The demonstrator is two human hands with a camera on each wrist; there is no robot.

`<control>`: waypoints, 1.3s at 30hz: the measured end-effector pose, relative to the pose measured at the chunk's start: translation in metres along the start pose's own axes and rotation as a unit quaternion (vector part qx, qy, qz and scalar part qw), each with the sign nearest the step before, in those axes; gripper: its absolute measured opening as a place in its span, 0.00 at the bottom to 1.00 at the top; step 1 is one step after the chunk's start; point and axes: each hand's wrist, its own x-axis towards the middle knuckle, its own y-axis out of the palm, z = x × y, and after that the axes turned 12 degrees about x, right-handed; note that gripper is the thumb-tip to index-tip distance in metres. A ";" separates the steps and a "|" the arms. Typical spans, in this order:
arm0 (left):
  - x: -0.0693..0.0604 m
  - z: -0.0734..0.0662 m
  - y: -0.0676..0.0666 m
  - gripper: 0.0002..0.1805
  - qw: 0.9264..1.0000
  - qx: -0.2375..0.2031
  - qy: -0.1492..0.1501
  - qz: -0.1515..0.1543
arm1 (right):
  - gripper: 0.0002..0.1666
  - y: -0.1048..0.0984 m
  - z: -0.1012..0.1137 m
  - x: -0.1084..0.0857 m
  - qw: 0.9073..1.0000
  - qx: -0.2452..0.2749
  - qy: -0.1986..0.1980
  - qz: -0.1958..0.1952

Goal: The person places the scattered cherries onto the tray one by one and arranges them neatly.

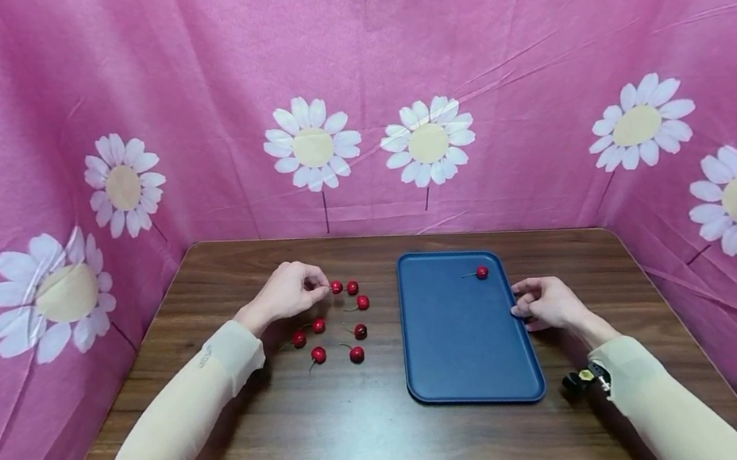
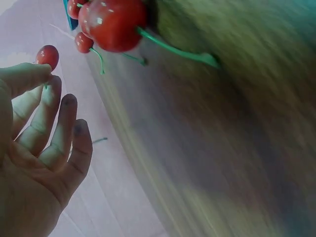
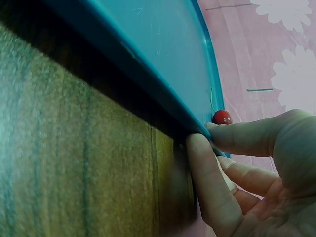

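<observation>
My left hand [image 1: 289, 289] is at the far left of a loose group of red cherries with green stems. Between its thumb and index finger it pinches one cherry [image 2: 48, 57] by the stem, as the left wrist view shows. Several other cherries [image 1: 318, 354] lie on the table close by. My right hand [image 1: 550, 302] grips the right rim of a blue tray [image 1: 466, 343], thumb on top of the edge and a finger against its outer side. A single cherry [image 1: 482, 273] with its stem lies inside the tray, near the upper right corner.
The brown wooden table [image 1: 368, 455] ends at a pink cloth [image 1: 337, 34] printed with white daisies, which hangs at the back and both sides. A small black and yellow object [image 1: 583, 377] sits by the right wrist.
</observation>
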 end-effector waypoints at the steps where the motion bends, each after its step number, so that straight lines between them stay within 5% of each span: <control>1: 0.002 -0.002 0.001 0.05 1.000 -0.002 0.003 0.000 | 0.33 0.000 0.000 0.000 1.000 -0.001 0.000 0.000; 23: 0.052 -0.050 0.003 0.07 0.998 -0.018 0.059 -0.020 | 0.33 0.001 -0.002 0.002 1.000 0.014 -0.002 0.003; 39: 0.088 -0.086 0.017 0.08 0.996 -0.019 0.084 -0.020 | 0.34 -0.001 -0.006 0.002 1.000 0.013 -0.001 0.004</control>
